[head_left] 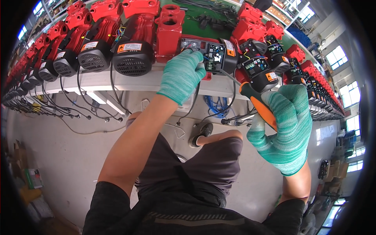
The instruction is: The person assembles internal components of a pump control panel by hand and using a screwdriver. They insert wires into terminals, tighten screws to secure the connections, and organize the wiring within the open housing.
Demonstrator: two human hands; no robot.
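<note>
My right hand (pixel 285 127), in a green striped knit glove, grips a screwdriver (pixel 263 109) by its orange and black handle. The thin shaft slants up and left to the lower edge of an opened electronics box (pixel 216 55) on a red pump. A circuit board shows inside the box, and an orange and white label sticks to its black housing. My left hand (pixel 183 74), gloved the same way, is closed at the box's left side, with thumb and fingers pressed together. Whatever it may hold there is hidden by the glove.
Red pumps with black motor covers (pixel 132 58) line the bench on the left. More pumps with exposed circuit boards (pixel 256 68) stand to the right. Black power cords (pixel 113 88) hang over the bench edge. A blue coiled cable (pixel 216 105) lies beneath, near my foot.
</note>
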